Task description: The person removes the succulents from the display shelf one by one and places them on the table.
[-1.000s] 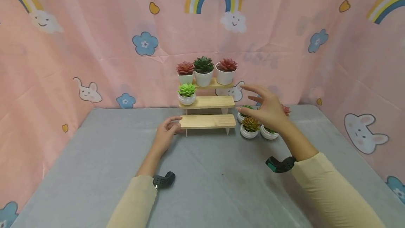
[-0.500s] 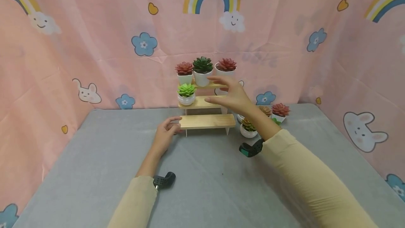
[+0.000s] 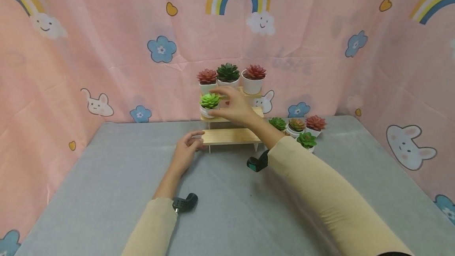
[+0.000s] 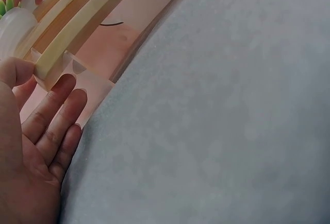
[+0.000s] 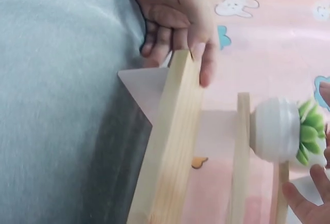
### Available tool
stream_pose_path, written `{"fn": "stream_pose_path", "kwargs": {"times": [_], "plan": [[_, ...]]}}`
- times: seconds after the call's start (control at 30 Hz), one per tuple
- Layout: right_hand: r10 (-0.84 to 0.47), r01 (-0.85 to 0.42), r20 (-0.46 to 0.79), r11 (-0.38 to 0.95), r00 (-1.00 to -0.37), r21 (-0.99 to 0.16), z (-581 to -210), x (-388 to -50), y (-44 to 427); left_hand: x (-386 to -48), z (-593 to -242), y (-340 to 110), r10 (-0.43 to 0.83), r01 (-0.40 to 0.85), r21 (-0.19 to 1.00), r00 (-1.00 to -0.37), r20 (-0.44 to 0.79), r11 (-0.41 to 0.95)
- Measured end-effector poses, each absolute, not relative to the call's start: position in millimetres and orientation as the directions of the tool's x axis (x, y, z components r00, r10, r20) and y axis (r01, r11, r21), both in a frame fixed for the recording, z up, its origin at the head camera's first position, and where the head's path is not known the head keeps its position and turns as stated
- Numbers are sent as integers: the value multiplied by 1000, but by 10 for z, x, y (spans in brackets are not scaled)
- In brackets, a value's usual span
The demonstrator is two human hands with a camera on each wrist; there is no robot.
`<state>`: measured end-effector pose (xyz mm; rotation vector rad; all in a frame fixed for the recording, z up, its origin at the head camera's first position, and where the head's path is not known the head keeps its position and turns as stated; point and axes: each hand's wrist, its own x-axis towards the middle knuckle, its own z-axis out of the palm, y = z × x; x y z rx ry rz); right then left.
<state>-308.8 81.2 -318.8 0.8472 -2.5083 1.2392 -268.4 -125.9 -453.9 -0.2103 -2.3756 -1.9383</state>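
Note:
A three-step wooden plant stand [image 3: 231,136] with clear supports stands at the back of the table. My left hand [image 3: 185,151] pinches the left end of its lowest shelf [image 5: 175,147] between thumb and fingers. On the left of the middle shelf sits a bright green succulent [image 3: 209,101] in a white ribbed pot [image 5: 276,130]. Beside it my right hand [image 3: 236,106] reaches in from the right, thumb and fingers spread around the plant's right side. In the right wrist view, these fingertips [image 5: 295,195] look apart from the pot. Palm and forearm hide part of the middle shelf.
The top shelf bears a reddish succulent [image 3: 207,77], a dark green one [image 3: 228,73] and another reddish one [image 3: 254,79]. Several more potted succulents [image 3: 306,140] cluster on the grey table [image 3: 117,177] right of the stand, partly behind my right forearm. A pink curtain [image 3: 117,31] hangs behind.
My right hand has moved left, from above the cluster on the right, across the middle shelf to the bright green succulent. The left hand stays at the lowest shelf's end.

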Motion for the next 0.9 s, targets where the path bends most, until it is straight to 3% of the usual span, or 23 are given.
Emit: {"fn": "stream_pose_path", "kwargs": {"times": [0.47, 0.9], "plan": [[-322, -547, 447, 584, -835, -600, -3369, -3173, 591, -2687, -4536, -1263, 66, 149, 971, -988, 139, 189], [-306, -533, 439, 561, -845, -633, -3378, -3143, 609, -2549, -4330, -1240, 86, 129, 978, -990, 116, 162]]}}
